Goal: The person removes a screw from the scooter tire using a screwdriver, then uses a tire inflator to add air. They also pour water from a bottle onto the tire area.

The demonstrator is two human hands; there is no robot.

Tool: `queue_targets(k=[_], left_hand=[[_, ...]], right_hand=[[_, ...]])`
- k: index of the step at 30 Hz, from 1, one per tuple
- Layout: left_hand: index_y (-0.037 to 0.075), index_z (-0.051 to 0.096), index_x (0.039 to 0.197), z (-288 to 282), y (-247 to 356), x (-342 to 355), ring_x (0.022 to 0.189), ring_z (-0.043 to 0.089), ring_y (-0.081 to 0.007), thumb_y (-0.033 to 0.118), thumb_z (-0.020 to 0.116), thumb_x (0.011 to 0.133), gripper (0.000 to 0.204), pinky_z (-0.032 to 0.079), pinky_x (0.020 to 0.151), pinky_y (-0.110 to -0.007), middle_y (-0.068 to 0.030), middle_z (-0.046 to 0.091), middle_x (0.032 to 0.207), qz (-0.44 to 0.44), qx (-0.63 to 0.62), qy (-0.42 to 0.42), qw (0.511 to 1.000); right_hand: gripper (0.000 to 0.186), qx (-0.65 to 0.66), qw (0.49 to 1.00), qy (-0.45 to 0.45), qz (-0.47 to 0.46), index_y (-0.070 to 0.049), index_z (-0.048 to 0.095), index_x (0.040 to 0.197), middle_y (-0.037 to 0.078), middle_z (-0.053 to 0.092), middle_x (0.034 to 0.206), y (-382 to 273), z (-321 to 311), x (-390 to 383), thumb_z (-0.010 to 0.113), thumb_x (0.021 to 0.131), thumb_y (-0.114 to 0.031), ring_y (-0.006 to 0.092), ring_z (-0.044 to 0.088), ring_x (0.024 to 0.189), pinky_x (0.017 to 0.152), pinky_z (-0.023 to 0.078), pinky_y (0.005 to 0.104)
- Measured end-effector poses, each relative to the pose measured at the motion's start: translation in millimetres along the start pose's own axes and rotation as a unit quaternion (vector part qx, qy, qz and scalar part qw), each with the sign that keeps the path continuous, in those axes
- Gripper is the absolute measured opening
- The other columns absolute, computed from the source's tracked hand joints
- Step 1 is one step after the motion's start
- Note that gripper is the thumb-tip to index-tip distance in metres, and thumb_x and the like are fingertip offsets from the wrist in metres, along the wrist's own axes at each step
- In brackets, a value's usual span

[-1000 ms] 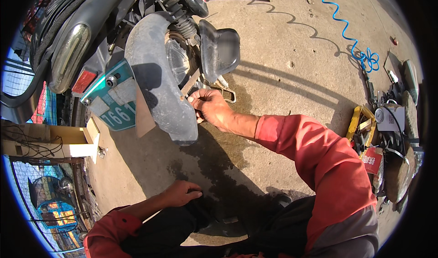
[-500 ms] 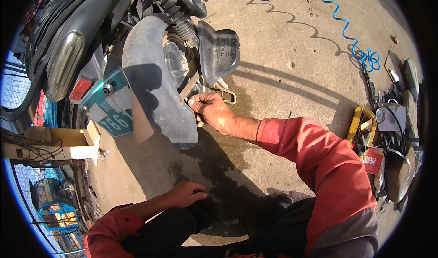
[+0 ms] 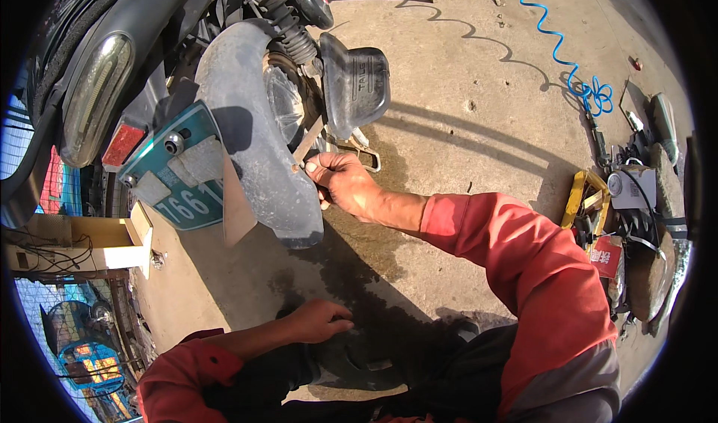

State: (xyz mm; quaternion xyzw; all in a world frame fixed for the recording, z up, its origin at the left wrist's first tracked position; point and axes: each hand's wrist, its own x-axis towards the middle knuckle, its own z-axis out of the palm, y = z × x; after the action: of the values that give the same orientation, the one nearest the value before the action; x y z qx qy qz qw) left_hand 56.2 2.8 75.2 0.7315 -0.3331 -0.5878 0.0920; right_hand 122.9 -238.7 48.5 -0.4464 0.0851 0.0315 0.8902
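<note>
My right hand (image 3: 345, 185) is closed in a pinch at the inner edge of the scooter's grey rear mudguard (image 3: 243, 120). Its fingertips meet the lower end of a flat metal strap (image 3: 308, 140); whatever they pinch is hidden behind them. Resting near my left knee, my left hand (image 3: 321, 320) is loosely curled, thumb apart, with nothing visible in it. Above my right hand is a black moulded plastic cover (image 3: 357, 86), beside the coil-spring shock absorber (image 3: 288, 23). The wheel hub (image 3: 284, 101) shows partly behind the mudguard. A green number plate (image 3: 183, 172) hangs left of it.
A blue coiled air hose (image 3: 555, 38) runs down the right side of the concrete floor. Tools and a yellow tool tray (image 3: 580, 198) lie at the far right. A wooden box (image 3: 97, 236) stands at left. Dark wet patches mark the floor (image 3: 359, 255) below the mudguard.
The view has shifted slightly, so the scooter sits a little further left. My left hand has moved slightly right, its fingers more curled. My right hand stays at the mudguard edge.
</note>
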Motion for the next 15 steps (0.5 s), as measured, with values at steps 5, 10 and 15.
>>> queue_targets(k=[5, 10, 15], left_hand=[[0.003, 0.069, 0.117, -7, 13, 7, 0.102, 0.068, -0.0327, 0.032, 0.067, 0.092, 0.038, 0.052, 0.089, -0.039, -0.0183, 0.071, 0.111, 0.049, 0.020, -0.034, 0.998], [0.003, 0.069, 0.115, -8, 4, 9, 0.100, 0.068, -0.0338, 0.034, 0.065, 0.092, 0.038, 0.053, 0.087, -0.041, -0.0180, 0.071, 0.108, 0.127, 0.039, -0.045, 0.990], [0.003, 0.070, 0.114, -7, 4, 2, 0.099, 0.067, -0.0365, 0.035, 0.062, 0.094, 0.038, 0.052, 0.087, -0.045, -0.0188, 0.071, 0.105, 0.178, 0.070, -0.124, 0.974]], right_hand=[[0.022, -0.008, 1.000, 0.013, -0.009, -0.004, 0.064, 0.094, 0.000, 0.062, 0.077, -1, 4, -7, 0.061, 0.101, -0.024, 0.0081, 0.055, 0.061, 0.055, 0.050, 0.0253], [0.021, -0.042, 0.998, 0.041, -0.019, -0.003, 0.064, 0.098, 0.001, 0.063, 0.079, -1, 7, -3, 0.063, 0.100, -0.023, 0.0093, 0.057, 0.063, 0.055, 0.052, 0.0276], [0.021, -0.013, 0.997, 0.076, 0.001, -0.004, 0.065, 0.100, 0.001, 0.063, 0.079, -2, 9, -8, 0.062, 0.100, -0.024, 0.0100, 0.058, 0.063, 0.054, 0.050, 0.0278]])
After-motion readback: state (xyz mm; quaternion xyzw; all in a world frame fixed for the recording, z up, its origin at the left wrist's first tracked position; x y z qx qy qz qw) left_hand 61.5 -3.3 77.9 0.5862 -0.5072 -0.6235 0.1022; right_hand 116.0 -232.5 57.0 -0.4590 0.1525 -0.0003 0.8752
